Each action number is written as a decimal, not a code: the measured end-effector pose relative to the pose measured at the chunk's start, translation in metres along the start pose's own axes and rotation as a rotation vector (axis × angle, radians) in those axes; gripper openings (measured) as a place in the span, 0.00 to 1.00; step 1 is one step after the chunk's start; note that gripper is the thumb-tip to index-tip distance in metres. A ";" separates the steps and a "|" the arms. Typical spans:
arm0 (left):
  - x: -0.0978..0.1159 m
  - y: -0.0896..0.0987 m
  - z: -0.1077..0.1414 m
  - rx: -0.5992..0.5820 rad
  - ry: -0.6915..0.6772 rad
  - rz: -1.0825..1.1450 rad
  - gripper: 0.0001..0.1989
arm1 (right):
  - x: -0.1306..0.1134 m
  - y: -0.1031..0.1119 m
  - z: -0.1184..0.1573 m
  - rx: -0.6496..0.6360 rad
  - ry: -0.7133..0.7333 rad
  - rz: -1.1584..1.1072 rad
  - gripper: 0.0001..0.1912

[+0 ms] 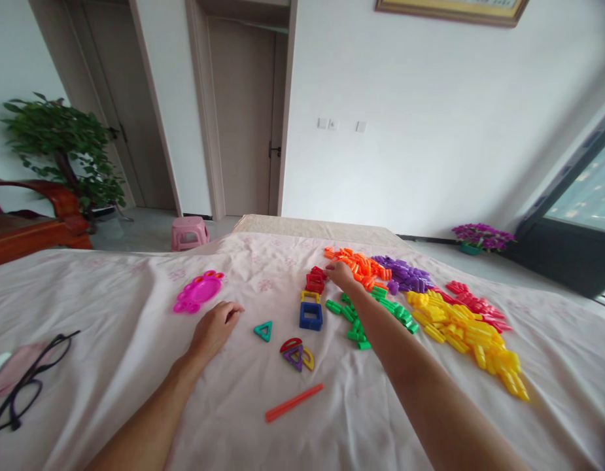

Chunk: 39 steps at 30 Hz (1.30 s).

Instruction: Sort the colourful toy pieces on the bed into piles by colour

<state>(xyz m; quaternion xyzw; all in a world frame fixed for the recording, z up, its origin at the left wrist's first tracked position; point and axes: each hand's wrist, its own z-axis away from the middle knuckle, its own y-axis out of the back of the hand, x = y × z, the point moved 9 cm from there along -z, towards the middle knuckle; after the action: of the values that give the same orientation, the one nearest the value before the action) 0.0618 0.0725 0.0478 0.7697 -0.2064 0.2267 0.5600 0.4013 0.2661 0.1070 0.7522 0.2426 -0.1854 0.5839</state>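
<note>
My right hand (339,273) reaches to the far end of a row of square toy frames. Its fingers are closed at the edge of a red square frame (315,282); the fingertips are small and partly hidden. Nearer in that row lie a yellow frame (311,297) and a blue frame (311,316). My left hand (218,325) rests on the cloth, fingers loosely bent, thumb apart, holding nothing. Close to it are a teal triangle (263,331) and a pink paw-shaped tray (204,290). A purple triangle (294,358) overlaps red and yellow curved pieces. Orange sticks (293,402) lie in front.
Piles of orange (363,265), purple (407,275), green (395,311), yellow (459,324) and red pieces (479,304) spread at the right. Black glasses (30,383) lie on the left of the cloth (224,418). A pink stool (190,232) stands beyond.
</note>
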 end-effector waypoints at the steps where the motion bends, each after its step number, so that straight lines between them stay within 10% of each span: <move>1: 0.000 0.000 0.000 0.003 -0.008 -0.005 0.13 | -0.002 0.002 0.004 -0.007 0.014 -0.016 0.04; 10: 0.004 -0.003 0.003 0.019 -0.065 -0.042 0.12 | -0.069 -0.013 0.116 -0.259 0.320 -0.201 0.11; 17: 0.043 -0.006 0.025 0.018 -0.271 0.052 0.11 | -0.092 -0.022 0.211 -0.388 0.443 0.106 0.16; 27: 0.097 -0.046 0.052 -0.277 -0.267 0.155 0.12 | -0.093 -0.038 0.216 -0.353 0.460 -0.222 0.12; 39: 0.078 -0.043 0.039 -0.208 -0.186 0.263 0.12 | -0.082 -0.028 0.213 -0.340 0.387 -0.343 0.12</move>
<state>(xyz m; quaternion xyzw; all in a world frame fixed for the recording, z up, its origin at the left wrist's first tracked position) 0.1538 0.0424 0.0495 0.6916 -0.3782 0.2033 0.5808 0.3187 0.0535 0.0780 0.6134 0.5002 -0.0912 0.6044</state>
